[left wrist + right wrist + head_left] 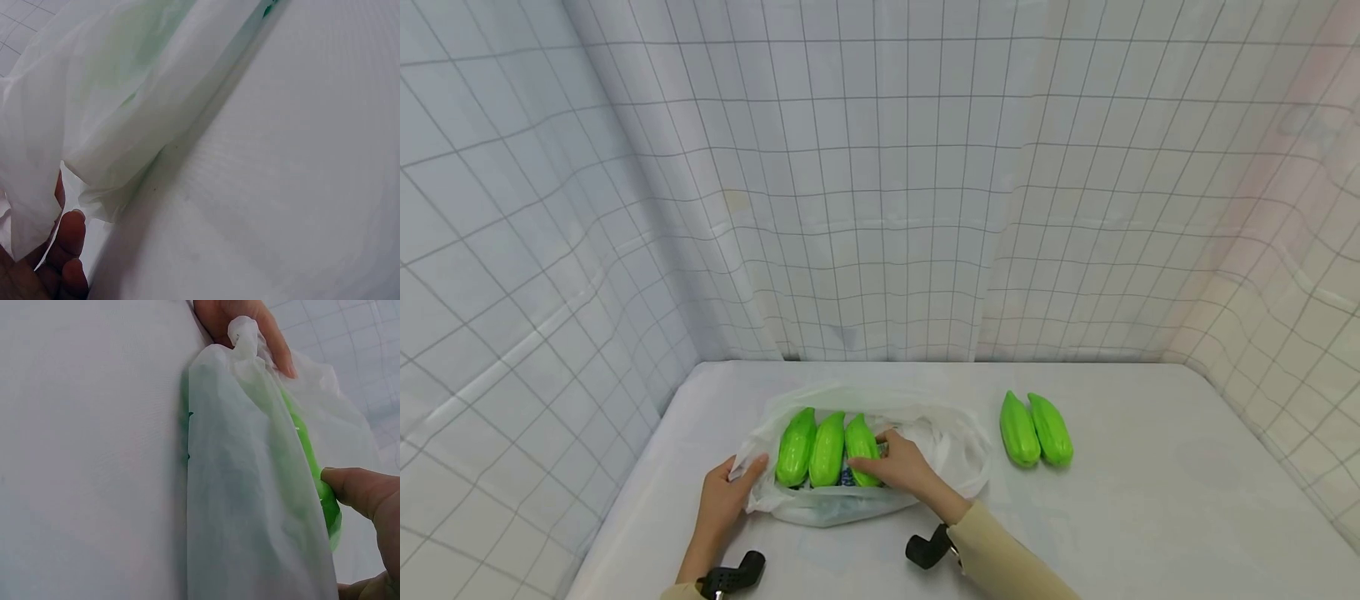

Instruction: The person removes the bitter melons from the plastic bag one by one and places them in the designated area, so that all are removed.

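A translucent white plastic bag [958, 446] lies open on the table. Three glossy bright green gourds [827, 450] sit side by side in its mouth, over something dark and patterned that is mostly hidden. My left hand [722, 500] pinches the bag's left rim between thumb and fingers; in the left wrist view the plastic [34, 181] passes between the fingers. My right hand [906, 467] grips the rightmost gourd [862, 446], thumb on its near side and fingers on its right. The right wrist view shows that thumb [356, 487] pressing a green gourd [330, 509] behind the bag's wall.
Two more green gourds [1036, 429] lie together on the white table [1150, 500], right of the bag. White grid-patterned curtains [880, 208] enclose the back and both sides. A black wrist camera [928, 547] is strapped to each forearm.
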Demonstrator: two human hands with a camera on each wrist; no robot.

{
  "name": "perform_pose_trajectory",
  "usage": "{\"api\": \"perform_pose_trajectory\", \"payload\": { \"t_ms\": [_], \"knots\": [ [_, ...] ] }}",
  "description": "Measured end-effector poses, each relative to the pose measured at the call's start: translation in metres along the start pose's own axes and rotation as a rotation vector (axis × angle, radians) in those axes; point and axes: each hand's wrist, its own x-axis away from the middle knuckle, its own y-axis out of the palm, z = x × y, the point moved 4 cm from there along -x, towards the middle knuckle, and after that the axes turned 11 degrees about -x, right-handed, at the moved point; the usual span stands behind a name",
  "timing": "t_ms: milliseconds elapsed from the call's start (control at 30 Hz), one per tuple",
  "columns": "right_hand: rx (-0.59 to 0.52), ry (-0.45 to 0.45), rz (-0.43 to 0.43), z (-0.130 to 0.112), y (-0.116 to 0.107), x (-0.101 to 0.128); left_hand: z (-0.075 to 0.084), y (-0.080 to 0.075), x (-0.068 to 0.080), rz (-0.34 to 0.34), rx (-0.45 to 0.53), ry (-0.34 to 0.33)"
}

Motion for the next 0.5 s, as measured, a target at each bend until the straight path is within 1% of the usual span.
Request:
{"api": "perform_pose_trajectory", "payload": {
  "t_ms": [200, 500],
  "knots": [
    [-0.021, -0.012, 0.005, -0.0007, -0.0021, 0.0031, 0.0001, 0.0002, 0.0001, -0.005, -0.005, 0.009],
    [-0.016, -0.020, 0.016, -0.0076, -0.0076, 0.0102, 0.0012, -0.0002, 0.0001, -0.003, -0.011, 0.008]
  ]
}}
